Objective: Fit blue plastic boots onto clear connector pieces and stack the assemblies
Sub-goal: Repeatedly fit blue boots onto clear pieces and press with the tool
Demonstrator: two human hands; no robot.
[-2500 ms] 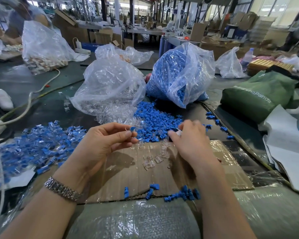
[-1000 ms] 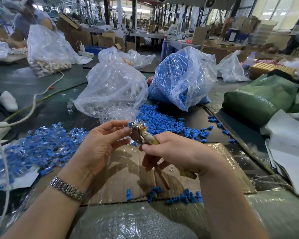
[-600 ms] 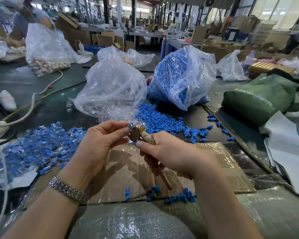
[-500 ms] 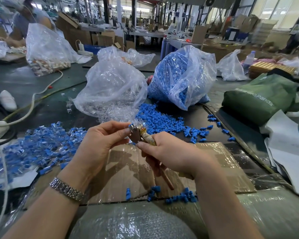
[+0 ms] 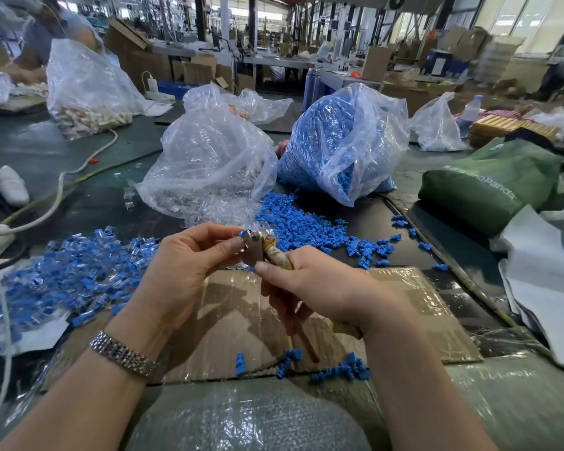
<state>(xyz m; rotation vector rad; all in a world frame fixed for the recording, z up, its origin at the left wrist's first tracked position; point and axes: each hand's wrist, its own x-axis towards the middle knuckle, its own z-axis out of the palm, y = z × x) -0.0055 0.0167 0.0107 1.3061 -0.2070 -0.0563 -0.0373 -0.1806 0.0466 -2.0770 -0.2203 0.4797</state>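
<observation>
Tabletop [image 5: 79, 203]: a dark work surface in a busy workshop, laid out so that stock sits at the back and work in hand at the front.
Bags: a clear plastic bag of clear connector pieces [image 5: 209, 164] stands beside a bag of blue boots [image 5: 345, 148], both open toward the worker for easy reach.
Finished pile [image 5: 69, 275]: boots fitted on connectors lie heaped at the left, close to the left hand, apparently where done pieces are dropped.
Loose boots [image 5: 306, 229]: spilled from the blue bag across the middle of the tabletop, just beyond the hands.
Cardboard sheet [image 5: 404, 307]: wrapped in film, it lies under the hands as a work mat, with a few stray boots [image 5: 339, 372] at its near edge.
Right hand [image 5: 319, 288]: its grip is curled round the handles of a taped plier-like tool [image 5: 261, 249], held up at mid-height.
Left hand [image 5: 183, 265]: thumb and fingertips pinch a small blue-and-clear piece [image 5: 243, 234] against the tool's head, seemingly to steady it while the boot is pressed home.
</observation>
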